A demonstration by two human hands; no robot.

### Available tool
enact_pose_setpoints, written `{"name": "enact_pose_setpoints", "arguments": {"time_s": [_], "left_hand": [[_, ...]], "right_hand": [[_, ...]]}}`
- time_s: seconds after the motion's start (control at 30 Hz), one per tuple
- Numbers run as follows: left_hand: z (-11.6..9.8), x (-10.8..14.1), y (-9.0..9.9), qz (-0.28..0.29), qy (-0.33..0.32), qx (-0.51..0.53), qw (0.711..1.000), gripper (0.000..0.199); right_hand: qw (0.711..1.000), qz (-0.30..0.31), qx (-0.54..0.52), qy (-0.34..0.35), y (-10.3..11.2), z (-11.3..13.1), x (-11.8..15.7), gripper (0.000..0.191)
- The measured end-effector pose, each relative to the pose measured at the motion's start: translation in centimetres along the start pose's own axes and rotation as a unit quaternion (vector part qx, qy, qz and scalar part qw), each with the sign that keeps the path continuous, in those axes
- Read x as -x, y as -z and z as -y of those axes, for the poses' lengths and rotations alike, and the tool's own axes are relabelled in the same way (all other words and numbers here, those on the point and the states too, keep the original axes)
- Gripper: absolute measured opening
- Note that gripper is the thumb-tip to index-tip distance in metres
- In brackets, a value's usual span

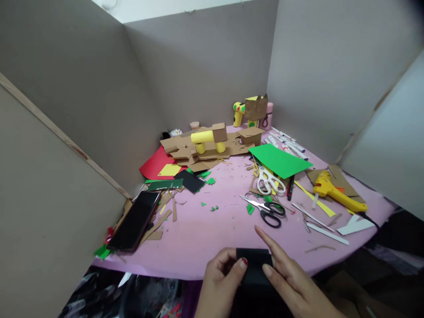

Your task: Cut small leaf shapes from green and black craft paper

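Note:
A piece of black paper (254,265), with a folded or rolled look, is held near the table's front edge. My left hand (222,280) grips its left side, thumb on the front and fingers bent behind. At its right side my right hand (286,276) pinches it, the index finger stretched out past it. The lower part of the paper blends into the dark below. Black-handled scissors (271,212) lie just beyond my hands, and white scissors (269,181) rest behind them.
A phone (135,221) lies at the left. At the right is a yellow glue gun (338,192), near green paper (280,160). A yellow tube figure (208,138) stands on cardboard at the back. Grey panels (205,66) enclose the pink table (198,238).

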State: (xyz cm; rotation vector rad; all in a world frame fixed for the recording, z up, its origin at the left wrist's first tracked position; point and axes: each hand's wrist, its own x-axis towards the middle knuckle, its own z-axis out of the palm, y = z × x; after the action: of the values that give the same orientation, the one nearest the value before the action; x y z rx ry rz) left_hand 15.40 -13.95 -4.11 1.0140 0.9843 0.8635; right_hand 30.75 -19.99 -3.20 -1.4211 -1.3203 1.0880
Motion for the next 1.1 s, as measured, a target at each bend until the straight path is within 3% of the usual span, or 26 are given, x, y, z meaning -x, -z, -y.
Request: {"name": "enact_pose_setpoints", "arguments": {"time_s": [0.1, 0.23, 0.37, 0.47, 0.73, 1.0, 1.1], "left_hand": [[0.1, -0.2, 0.1, 0.013, 0.056, 0.045, 0.997, 0.033], [-0.3, 0.0, 0.0, -0.035, 0.036, 0.071, 0.996, 0.033], [-0.6, 0.1, -0.3, -0.048, 0.041, 0.064, 0.996, 0.033], [-0.3, 0.1, -0.4, -0.057, 0.022, 0.036, 0.997, 0.034], [1.0, 0.3, -0.1, -0.038, -0.017, -0.046, 0.998, 0.038], [-1.3, 0.3, -0.7, -0.004, 0.011, -0.027, 1.0, 0.028], [-1.6, 0.2, -0.9, -0.038, 0.003, -0.017, 0.999, 0.027]], "right_hand": [[0.999, 0.01, -0.038, -0.003, 0.0, 0.4, -0.2, 0.058], [0.988, 0.022, -0.15, -0.033, -0.2, 0.6, -0.7, 0.048], [0.978, 0.006, -0.199, -0.066, -0.5, 0.6, -0.9, 0.035], [0.983, 0.001, -0.172, -0.058, -0.6, 0.8, -1.1, 0.025], [0.997, -0.05, -0.042, -0.037, -0.5, 0.6, -1.6, 0.036], [0.997, -0.041, -0.063, -0.032, -0.4, 1.0, -1.6, 0.035], [0.99, 0.002, -0.134, -0.031, -0.7, 1.4, -1.6, 0.026]]}}
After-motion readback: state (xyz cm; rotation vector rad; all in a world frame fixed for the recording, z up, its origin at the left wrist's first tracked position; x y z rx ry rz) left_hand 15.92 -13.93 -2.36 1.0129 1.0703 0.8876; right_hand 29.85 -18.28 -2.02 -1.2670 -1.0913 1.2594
